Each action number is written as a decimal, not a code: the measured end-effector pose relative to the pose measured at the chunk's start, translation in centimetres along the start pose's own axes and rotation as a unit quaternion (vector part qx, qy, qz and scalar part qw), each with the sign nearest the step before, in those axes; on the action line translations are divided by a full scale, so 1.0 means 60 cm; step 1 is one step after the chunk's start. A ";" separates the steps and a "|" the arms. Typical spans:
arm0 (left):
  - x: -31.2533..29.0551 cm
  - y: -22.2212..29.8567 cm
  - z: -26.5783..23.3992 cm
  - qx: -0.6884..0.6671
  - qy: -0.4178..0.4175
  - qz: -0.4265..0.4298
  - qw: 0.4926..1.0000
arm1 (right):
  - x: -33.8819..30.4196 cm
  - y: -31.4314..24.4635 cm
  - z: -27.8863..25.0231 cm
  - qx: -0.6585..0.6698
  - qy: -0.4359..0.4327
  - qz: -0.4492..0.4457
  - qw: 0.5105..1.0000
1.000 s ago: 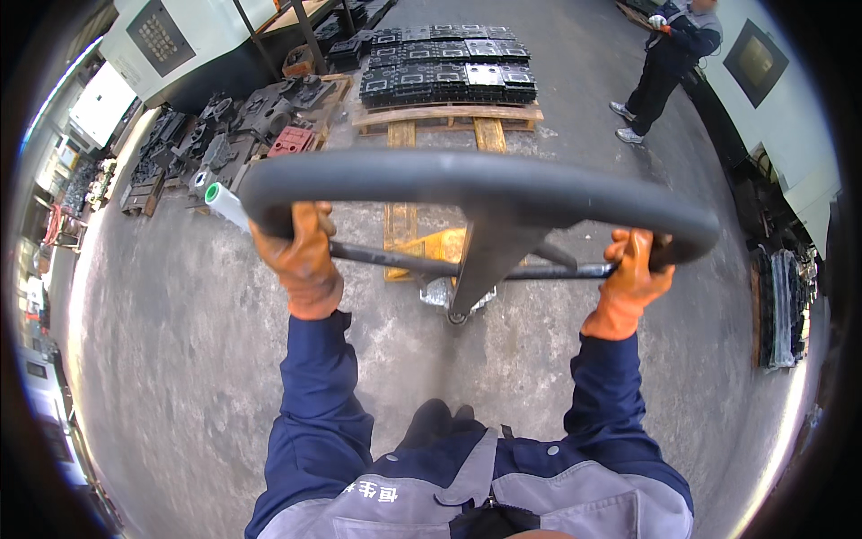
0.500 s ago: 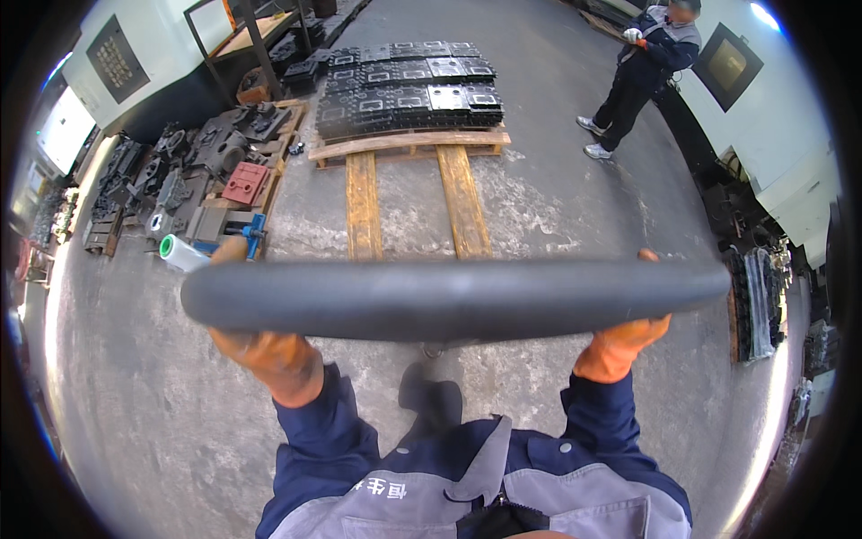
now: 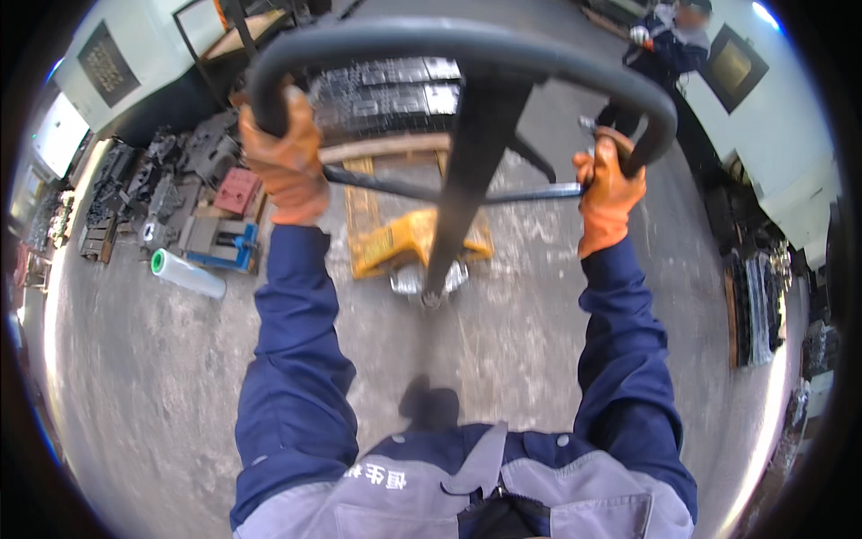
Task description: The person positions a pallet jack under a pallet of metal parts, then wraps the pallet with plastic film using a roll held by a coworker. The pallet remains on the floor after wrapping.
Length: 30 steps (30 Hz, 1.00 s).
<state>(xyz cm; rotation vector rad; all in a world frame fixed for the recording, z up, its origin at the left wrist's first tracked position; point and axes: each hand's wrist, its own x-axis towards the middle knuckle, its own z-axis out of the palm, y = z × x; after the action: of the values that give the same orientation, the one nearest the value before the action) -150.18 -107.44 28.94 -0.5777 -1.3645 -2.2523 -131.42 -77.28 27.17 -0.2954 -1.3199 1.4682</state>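
Left hand [image 3: 285,162] and right hand [image 3: 611,190], each grip closed round opposite sides of the black handle [image 3: 467,40], likely for even leverage, above the yellow pallet jack [image 3: 401,241], its forks [image 3: 361,207] apparently under the pallet [image 3: 386,146] to bear stacked metal plates [image 3: 386,97]

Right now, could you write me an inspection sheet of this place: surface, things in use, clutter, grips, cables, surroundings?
Surface: grey floor, worn, with pale patches.
Things in use: black loop handle on a dark shaft, above a yellow base.
Clutter: pale roll with a green end lying on the floor; dark castings and a red block at left.
Grips: left grip and right grip, orange-gloved, each closed on its side of the handle.
Cables: nothing seen clearly.
Surroundings: stacked metal parts on a wooden pallet; another person at upper right.
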 end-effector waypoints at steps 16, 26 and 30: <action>-0.048 0.020 -0.021 0.101 0.015 0.043 0.994 | 0.003 0.016 -0.040 -0.032 -0.067 0.012 0.997; 0.003 0.223 0.032 0.515 -0.200 0.392 0.736 | 0.049 -0.189 -0.035 -0.424 -0.118 -0.377 0.815; 0.002 0.252 0.094 0.570 -0.388 0.274 0.671 | 0.080 -0.231 0.013 -0.521 -0.317 -0.324 0.723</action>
<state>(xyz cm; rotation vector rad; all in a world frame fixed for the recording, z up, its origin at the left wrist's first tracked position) -141.00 -108.67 42.15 -1.2370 -2.1867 -0.3278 -126.45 -76.68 40.97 0.0095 -2.4245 0.0544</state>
